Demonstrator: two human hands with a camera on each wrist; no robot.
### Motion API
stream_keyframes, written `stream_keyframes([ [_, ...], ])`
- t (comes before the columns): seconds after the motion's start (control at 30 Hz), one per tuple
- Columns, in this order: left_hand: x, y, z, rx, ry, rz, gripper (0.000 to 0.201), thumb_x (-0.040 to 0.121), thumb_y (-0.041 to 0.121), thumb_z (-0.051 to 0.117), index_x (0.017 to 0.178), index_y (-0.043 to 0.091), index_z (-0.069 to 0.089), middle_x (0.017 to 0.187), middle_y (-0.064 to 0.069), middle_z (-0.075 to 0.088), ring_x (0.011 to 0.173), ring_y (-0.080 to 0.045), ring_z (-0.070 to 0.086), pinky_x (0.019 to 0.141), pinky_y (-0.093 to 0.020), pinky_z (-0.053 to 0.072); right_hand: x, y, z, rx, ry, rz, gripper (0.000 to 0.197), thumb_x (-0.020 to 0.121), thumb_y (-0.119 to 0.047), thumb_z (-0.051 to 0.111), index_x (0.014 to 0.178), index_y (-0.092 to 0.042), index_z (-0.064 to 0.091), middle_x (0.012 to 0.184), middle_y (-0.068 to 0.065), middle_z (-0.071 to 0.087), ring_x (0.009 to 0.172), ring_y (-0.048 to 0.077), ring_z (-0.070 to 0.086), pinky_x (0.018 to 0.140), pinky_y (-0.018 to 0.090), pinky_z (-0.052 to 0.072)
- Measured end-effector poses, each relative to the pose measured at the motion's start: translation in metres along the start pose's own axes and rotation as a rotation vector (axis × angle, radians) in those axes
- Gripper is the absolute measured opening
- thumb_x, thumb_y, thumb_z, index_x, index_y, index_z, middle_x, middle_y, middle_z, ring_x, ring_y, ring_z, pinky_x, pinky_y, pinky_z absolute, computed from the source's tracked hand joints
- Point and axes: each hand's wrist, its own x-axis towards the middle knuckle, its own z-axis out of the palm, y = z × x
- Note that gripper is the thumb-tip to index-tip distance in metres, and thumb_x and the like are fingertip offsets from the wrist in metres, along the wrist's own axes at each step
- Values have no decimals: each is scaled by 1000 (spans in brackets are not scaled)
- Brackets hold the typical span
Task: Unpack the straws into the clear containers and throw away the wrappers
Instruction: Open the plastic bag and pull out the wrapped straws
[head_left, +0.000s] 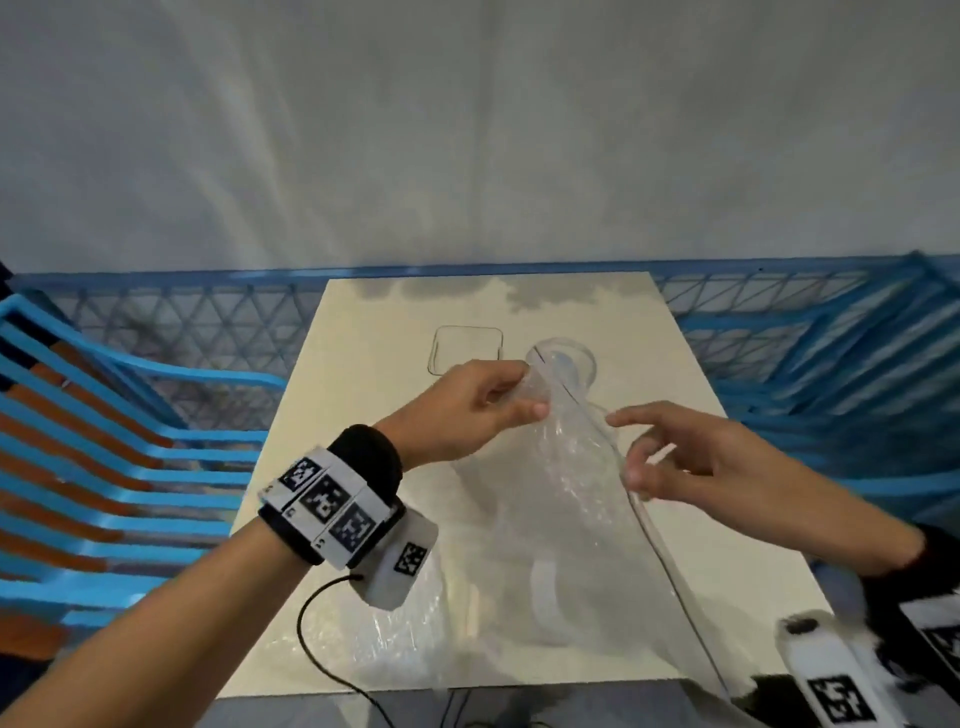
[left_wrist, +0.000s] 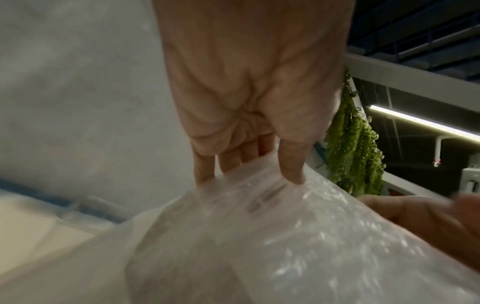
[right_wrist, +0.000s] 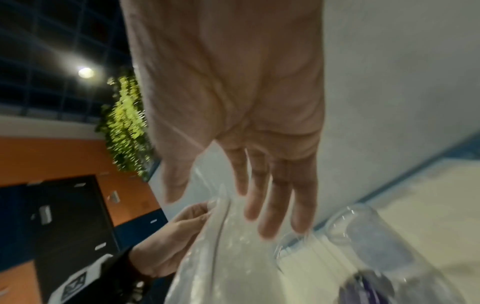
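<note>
My left hand (head_left: 470, 410) pinching top edge of clear plastic wrapper (head_left: 561, 499), my right hand (head_left: 691, 457) open beside it, fingers relaxed, round clear container (head_left: 563, 358) on tabletop (head_left: 363, 364) behind

Left wrist: black band (head_left: 363, 457), white plates with black square markers (head_left: 327, 501), thin black cable (head_left: 317, 639). Right wrist: white marker plate (head_left: 836, 691).

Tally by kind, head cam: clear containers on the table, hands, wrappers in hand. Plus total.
Clear containers: 2 (square container, round container)
Hands: 2 (left hand, right hand)
Wrappers in hand: 1 (plastic wrapper, pinched by the left hand)
Total: 5
</note>
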Motion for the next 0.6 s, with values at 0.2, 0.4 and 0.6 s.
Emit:
stream_keyframes([
  [0.2, 24, 10, 32, 86, 113, 16, 18, 91, 31, 62, 105, 19, 61, 103, 7, 62, 90, -11, 62, 83, -27, 51, 14, 16, 30, 86, 494, -17, 12, 82, -8, 67, 80, -18, 60, 56, 1, 62, 56, 17, 60, 70, 40, 50],
  [0.4, 8, 44, 45, -252, 150, -208, 34, 87, 41, 67, 86, 8, 62, 66, 3, 66, 63, -11, 64, 61, -26, 56, 21, 1, 52, 95, 503, -88, 16, 82, -10, 68, 79, -19, 55, 56, 1, 57, 49, 7, 55, 57, 27, 48],
  [0.6, -3, 24, 41, -309, 190, -231, 7, 84, -5, 59, 86, -7, 66, 78, -25, 69, 68, -21, 68, 77, -42, 62, 22, 0, 63, 310, 345, 12, 10, 84, -10, 66, 92, -10, 61, 71, 9, 67, 66, 24, 69, 68, 36, 59],
])
